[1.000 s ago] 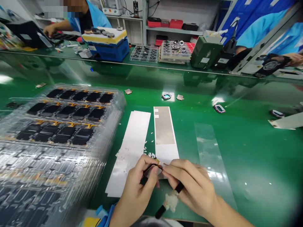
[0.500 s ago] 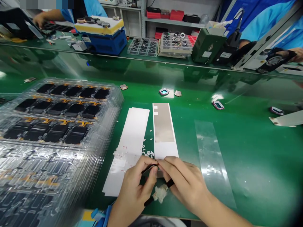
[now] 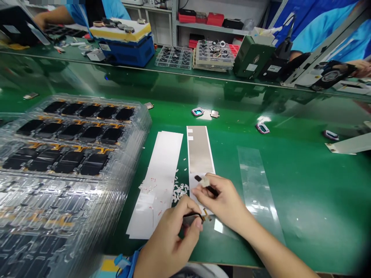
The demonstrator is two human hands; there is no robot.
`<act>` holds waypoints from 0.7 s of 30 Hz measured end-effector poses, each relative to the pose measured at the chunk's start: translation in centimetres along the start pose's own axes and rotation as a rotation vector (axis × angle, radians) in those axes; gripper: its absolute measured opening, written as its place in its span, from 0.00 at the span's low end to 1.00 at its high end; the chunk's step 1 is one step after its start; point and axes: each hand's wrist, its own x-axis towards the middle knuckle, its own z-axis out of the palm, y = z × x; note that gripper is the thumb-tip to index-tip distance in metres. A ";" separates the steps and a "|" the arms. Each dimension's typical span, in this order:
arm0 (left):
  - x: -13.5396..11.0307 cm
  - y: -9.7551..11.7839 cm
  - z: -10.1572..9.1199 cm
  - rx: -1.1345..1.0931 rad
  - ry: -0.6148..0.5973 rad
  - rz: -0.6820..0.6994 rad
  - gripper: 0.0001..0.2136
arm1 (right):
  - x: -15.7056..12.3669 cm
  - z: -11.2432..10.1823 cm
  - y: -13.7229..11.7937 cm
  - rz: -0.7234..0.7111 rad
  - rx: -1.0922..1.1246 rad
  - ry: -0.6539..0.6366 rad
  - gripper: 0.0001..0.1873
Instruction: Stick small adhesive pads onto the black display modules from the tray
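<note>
1. Left hand grip: the left hand is closed in a narrow pinch, and a small dark flat component is held between thumb and fingers.
2. Right hand grip: the right hand is also closed in a narrow pinch. A black stick carrying a white fibrous wad is held in it, just apart from the component.
3. Location: the component is held over the lower end of a white liner strip faced with grey foil, above a green bench mat. Contact with the strip cannot be confirmed.
4. Orientation: the component's long axis lies roughly level across the view. Its orange flex tail points right, toward a clear film strip. Which face is uppermost cannot be determined.
5. Handling: the pinch is best kept on the dark body, with no load on the flex tail. The wad should be kept off the loose white scraps.
6. Surroundings: a stack of clear blister trays holding dark panels is placed left of a second white strip.
</note>
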 end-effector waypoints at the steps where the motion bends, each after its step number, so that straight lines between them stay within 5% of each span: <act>1: -0.1 0.0 0.0 -0.028 -0.042 0.001 0.03 | 0.1 0.2 0.0 0.012 0.010 -0.014 0.13; 4: -0.3 -0.1 0.0 -0.101 -0.081 0.004 0.03 | 0.1 0.5 0.1 0.066 0.116 -0.070 0.12; 11: -0.4 -0.6 0.3 -0.266 0.186 -0.152 0.07 | -0.4 0.3 -0.1 0.209 0.460 -0.242 0.14; 15: -0.4 -0.8 0.4 -0.282 0.170 -0.203 0.09 | -0.5 0.1 0.0 0.272 0.631 -0.277 0.16; 21: -0.2 -1.0 0.4 -0.314 0.149 -0.219 0.11 | -0.8 0.4 0.5 0.325 0.595 -0.247 0.14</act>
